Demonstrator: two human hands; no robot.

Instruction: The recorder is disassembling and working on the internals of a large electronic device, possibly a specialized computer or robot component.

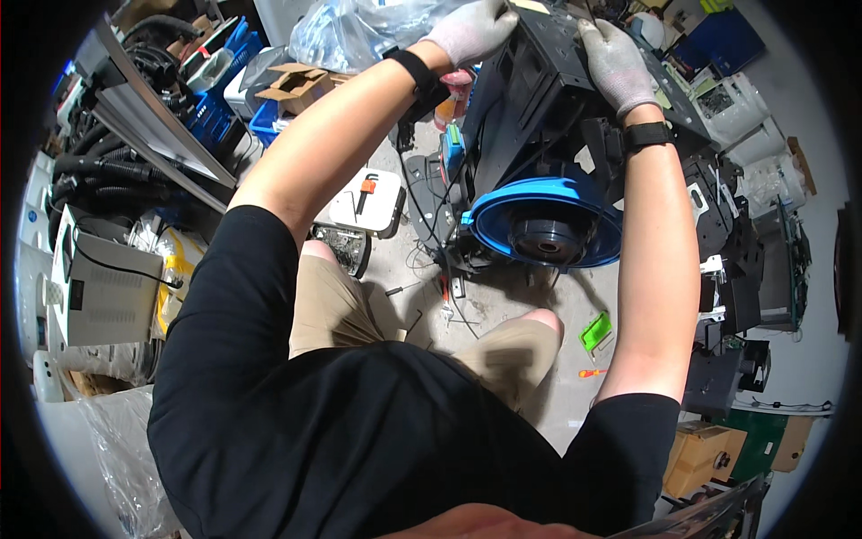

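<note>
A boxy black machine (530,99) stands in front of me. At its lower end are a bright blue ring (530,190) and a round black hub (545,241). My left hand (474,32), in a pale work glove, is at the machine's far left edge with fingers curled; what they grip is hidden. Over the machine's far right part is my right hand (620,70), gloved too. Its fingertips are drawn together by a thin dark piece that I cannot make out. Both wrists carry black bands.
On the floor lie a white case (382,208) with an orange-and-black tool, a tray of small screws (344,244), a green holder (595,332) and an orange-handled screwdriver (591,373). Black hoses (117,166) crowd the left; dark machine parts (727,225) line the right. Cables hang beside the machine.
</note>
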